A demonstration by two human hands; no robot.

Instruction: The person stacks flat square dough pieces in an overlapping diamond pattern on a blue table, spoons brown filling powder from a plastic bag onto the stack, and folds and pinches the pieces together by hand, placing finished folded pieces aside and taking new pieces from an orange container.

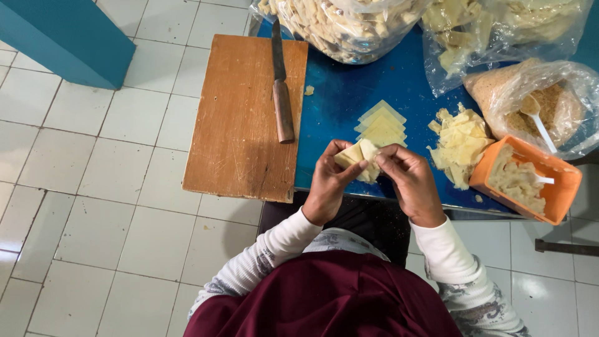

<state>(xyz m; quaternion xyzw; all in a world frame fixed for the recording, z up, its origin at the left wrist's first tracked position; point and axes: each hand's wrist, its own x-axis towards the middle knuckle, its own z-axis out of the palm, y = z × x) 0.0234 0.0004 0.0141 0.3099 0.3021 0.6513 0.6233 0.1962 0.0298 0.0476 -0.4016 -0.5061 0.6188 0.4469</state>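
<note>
Both of my hands hold one pale yellow dough wrapper (360,156) over the near edge of the blue table (349,93). My left hand (329,184) pinches its left side with thumb and fingers. My right hand (409,181) grips its right side, fingers curled over the fold. Just beyond my hands lies a small fanned stack of square wrappers (381,125). A looser heap of wrappers (460,145) lies to the right of that stack.
A wooden cutting board (240,118) overhangs the table's left side, with a wooden-handled knife (281,87) on it. An orange tub of filling (527,181) with a white spoon stands at right. Clear plastic bags (349,25) of pale pieces and crumbs (536,103) line the back. White tiled floor lies below.
</note>
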